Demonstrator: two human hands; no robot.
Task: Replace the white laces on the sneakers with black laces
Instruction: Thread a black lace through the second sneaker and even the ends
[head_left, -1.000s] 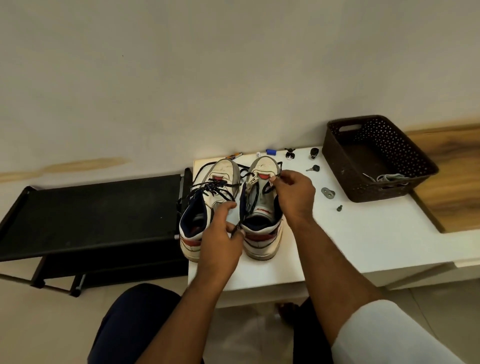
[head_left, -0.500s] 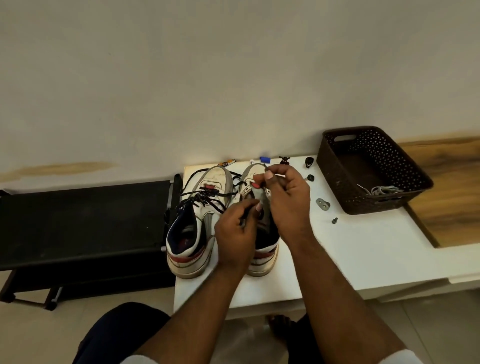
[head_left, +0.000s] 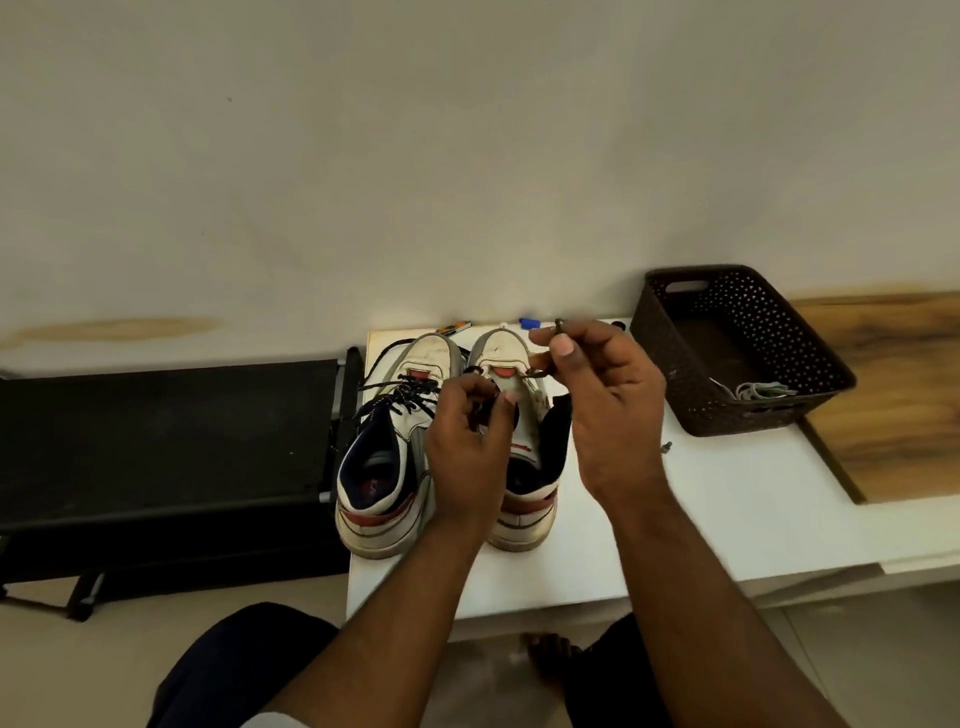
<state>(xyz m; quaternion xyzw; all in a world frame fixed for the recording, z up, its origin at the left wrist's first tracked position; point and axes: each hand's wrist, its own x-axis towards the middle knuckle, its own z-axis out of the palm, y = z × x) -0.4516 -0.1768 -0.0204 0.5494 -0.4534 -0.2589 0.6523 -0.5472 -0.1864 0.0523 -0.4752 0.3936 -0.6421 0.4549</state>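
Two white sneakers with red trim stand side by side on the white table (head_left: 727, 519), toes toward the wall. The left sneaker (head_left: 384, 467) carries a black lace (head_left: 410, 392) across its eyelets. The right sneaker (head_left: 524, 467) has its tongue exposed. My left hand (head_left: 470, 447) pinches one end of a black lace over the right sneaker's tongue. My right hand (head_left: 608, 400) is raised above that shoe's toe and pinches the lace's other end between thumb and fingers. Removed white laces (head_left: 758, 389) lie in the basket.
A dark brown perforated basket (head_left: 675, 332) stands at the table's back right. Small items, a blue cap (head_left: 527, 322) and a screw (head_left: 666, 447), lie on the table. A black rack (head_left: 156, 441) sits left of the table. Wooden surface at right.
My right hand rose and moved right, drawing the lace end up over the right shoe's toe. My left hand stayed over the tongue. The view shifted slightly.
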